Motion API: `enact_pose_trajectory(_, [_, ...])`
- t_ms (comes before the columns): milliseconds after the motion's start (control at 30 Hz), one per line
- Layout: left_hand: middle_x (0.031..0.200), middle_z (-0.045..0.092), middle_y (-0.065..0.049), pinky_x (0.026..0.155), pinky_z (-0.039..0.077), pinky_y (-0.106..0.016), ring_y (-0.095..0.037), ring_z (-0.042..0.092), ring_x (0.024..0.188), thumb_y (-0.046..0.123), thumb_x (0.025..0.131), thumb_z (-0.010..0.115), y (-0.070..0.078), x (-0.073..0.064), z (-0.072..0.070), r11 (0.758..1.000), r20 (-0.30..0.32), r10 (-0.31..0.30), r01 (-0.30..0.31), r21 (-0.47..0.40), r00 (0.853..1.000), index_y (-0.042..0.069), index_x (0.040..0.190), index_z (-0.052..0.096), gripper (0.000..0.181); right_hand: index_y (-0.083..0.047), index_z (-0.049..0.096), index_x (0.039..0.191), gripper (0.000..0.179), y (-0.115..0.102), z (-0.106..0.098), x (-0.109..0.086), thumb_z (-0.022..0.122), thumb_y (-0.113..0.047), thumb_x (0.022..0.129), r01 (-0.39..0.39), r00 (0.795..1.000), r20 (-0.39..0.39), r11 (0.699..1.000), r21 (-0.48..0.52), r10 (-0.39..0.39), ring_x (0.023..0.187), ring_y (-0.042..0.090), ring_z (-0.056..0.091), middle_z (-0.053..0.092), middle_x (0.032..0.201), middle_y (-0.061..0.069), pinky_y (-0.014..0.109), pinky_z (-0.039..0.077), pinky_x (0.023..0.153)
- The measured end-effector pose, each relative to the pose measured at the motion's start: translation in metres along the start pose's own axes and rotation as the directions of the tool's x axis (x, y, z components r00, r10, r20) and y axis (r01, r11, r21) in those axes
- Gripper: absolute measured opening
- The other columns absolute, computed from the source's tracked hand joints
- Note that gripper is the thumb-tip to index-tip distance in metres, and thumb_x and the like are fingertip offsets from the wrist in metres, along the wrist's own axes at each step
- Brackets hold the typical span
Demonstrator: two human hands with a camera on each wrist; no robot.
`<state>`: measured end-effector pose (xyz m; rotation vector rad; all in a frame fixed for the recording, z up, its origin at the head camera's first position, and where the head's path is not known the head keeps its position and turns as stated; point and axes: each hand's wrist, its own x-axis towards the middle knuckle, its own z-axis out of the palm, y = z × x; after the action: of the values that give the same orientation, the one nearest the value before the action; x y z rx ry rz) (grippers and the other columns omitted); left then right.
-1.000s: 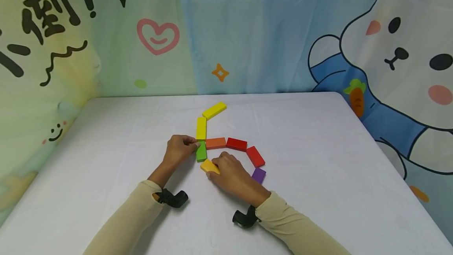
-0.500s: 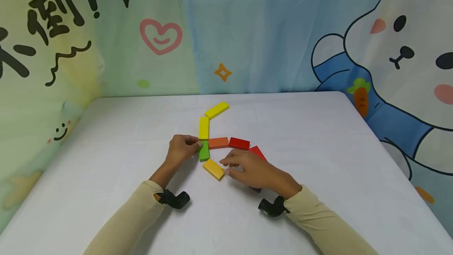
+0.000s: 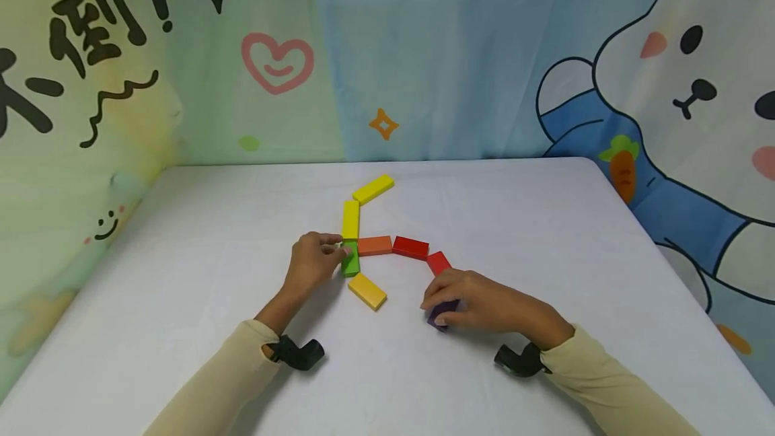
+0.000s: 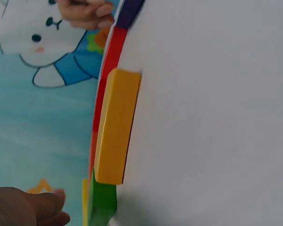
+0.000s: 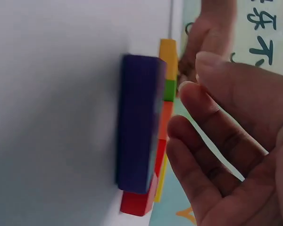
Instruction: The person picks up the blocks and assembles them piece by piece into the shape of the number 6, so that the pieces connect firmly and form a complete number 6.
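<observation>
My left hand (image 3: 313, 261) hovers over the upper end of a green block (image 3: 350, 265). In the left wrist view a small gap shows between its fingertips (image 4: 58, 195) and the green block (image 4: 104, 195). At the right, my right hand (image 3: 487, 301) spreads loosely curved fingers above a purple block (image 3: 445, 313), partly covering it in the head view. The right wrist view shows the thumb and fingers (image 5: 191, 96) apart from the purple block (image 5: 140, 125). An orange-yellow block (image 3: 367, 291) lies diagonally below the green one, between the hands.
Two yellow blocks (image 3: 350, 221) run from the green block toward the table's back. An orange block (image 3: 375, 245) and two red blocks (image 3: 410, 248) curve right toward the purple one. All lie flat on the white table (image 3: 242, 207). A printed backdrop (image 3: 424, 59) stands behind.
My right hand has let go of the orange-yellow block and moved right, over the purple block. The orange-yellow block lies uncovered. My left hand stays near the green block.
</observation>
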<state>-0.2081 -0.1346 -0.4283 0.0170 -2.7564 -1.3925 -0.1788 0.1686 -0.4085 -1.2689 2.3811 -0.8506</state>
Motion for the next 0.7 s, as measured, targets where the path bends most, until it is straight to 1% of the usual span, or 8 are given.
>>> enact_pose_trajectory(67, [0.109,0.066,-0.015,0.074,0.056,-0.035,-0.026,0.066,0.097,0.009,0.091,0.069,0.003,-0.006,0.0,0.994,-0.023,0.105,-0.104,0.034,0.994,-0.005,0.108,0.072,0.023,-0.012,0.074,0.114,0.026,0.001,0.002,-0.002,0.074,-0.012,0.087,0.026,1.0,-0.014,0.999,-0.024,-0.026,0.11,0.013,0.054,0.061,0.113,-0.008,0.03,0.049,0.092])
enact_pose_trajectory(133, [0.112,0.066,-0.014,0.082,0.055,-0.038,-0.027,0.065,0.103,0.008,0.092,0.067,0.005,-0.011,0.0,0.977,-0.017,0.205,-0.204,0.067,0.979,-0.005,0.106,0.073,0.02,-0.012,0.074,0.113,0.026,0.002,0.004,-0.002,0.074,-0.012,0.087,0.036,0.999,-0.024,0.998,-0.043,-0.038,0.11,0.013,0.054,0.061,0.113,-0.008,0.029,0.049,0.091])
enact_pose_trajectory(200, [0.116,0.067,-0.014,0.09,0.051,-0.041,-0.028,0.062,0.11,0.008,0.093,0.067,0.006,-0.016,0.0,0.959,0.028,0.267,-0.269,0.086,0.963,-0.006,0.107,0.072,0.02,-0.012,0.074,0.113,0.026,0.003,0.006,-0.002,0.074,-0.012,0.087,0.04,0.999,-0.024,0.998,-0.05,-0.041,0.11,0.013,0.053,0.061,0.113,-0.008,0.029,0.049,0.092])
enact_pose_trajectory(267, [0.121,0.066,-0.013,0.097,0.047,-0.042,-0.027,0.058,0.118,0.009,0.092,0.067,0.007,-0.019,0.001,0.945,0.09,0.3,-0.309,0.111,0.95,-0.005,0.109,0.072,0.022,-0.012,0.074,0.113,0.025,0.004,0.005,-0.002,0.074,-0.012,0.088,0.048,0.999,-0.022,0.997,-0.06,-0.049,0.11,0.013,0.052,0.061,0.113,-0.008,0.029,0.049,0.092])
enact_pose_trajectory(333, [0.124,0.065,-0.012,0.099,0.045,-0.042,-0.027,0.056,0.121,0.009,0.092,0.068,0.006,-0.022,0.002,0.936,0.142,0.308,-0.327,0.133,0.941,-0.004,0.11,0.072,0.023,-0.012,0.074,0.112,0.025,0.004,0.004,-0.002,0.074,-0.012,0.087,0.055,0.998,-0.021,0.996,-0.069,-0.057,0.111,0.013,0.052,0.061,0.112,-0.008,0.029,0.049,0.092])
enact_pose_trajectory(400, [0.124,0.064,-0.012,0.098,0.046,-0.041,-0.027,0.057,0.12,0.009,0.091,0.069,0.006,-0.025,0.003,0.929,0.171,0.302,-0.33,0.165,0.938,-0.003,0.11,0.072,0.022,-0.012,0.074,0.112,0.025,0.005,0.002,-0.003,0.075,-0.012,0.087,0.062,0.998,-0.017,0.995,-0.08,-0.063,0.111,0.013,0.051,0.061,0.111,-0.008,0.03,0.048,0.092])
enact_pose_trajectory(500, [0.124,0.065,-0.011,0.098,0.046,-0.042,-0.028,0.057,0.12,0.01,0.089,0.071,0.006,-0.028,0.003,0.925,0.186,0.274,-0.312,0.217,0.943,-0.003,0.109,0.072,0.024,-0.013,0.074,0.113,0.027,0.006,-0.001,-0.003,0.075,-0.012,0.086,0.061,0.998,0.005,0.994,-0.091,-0.061,0.112,0.014,0.049,0.06,0.112,-0.008,0.03,0.048,0.092])
enact_pose_trajectory(700, [0.128,0.062,-0.01,0.101,0.041,-0.049,-0.031,0.05,0.128,0.018,0.085,0.077,0.01,-0.031,0.004,0.919,0.21,0.212,-0.268,0.291,0.955,-0.002,0.116,0.069,0.038,-0.013,0.073,0.116,0.029,0.007,-0.002,-0.003,0.075,-0.015,0.087,0.031,0.998,0.06,0.993,-0.115,-0.024,0.112,0.013,0.049,0.059,0.114,-0.008,0.027,0.048,0.091])
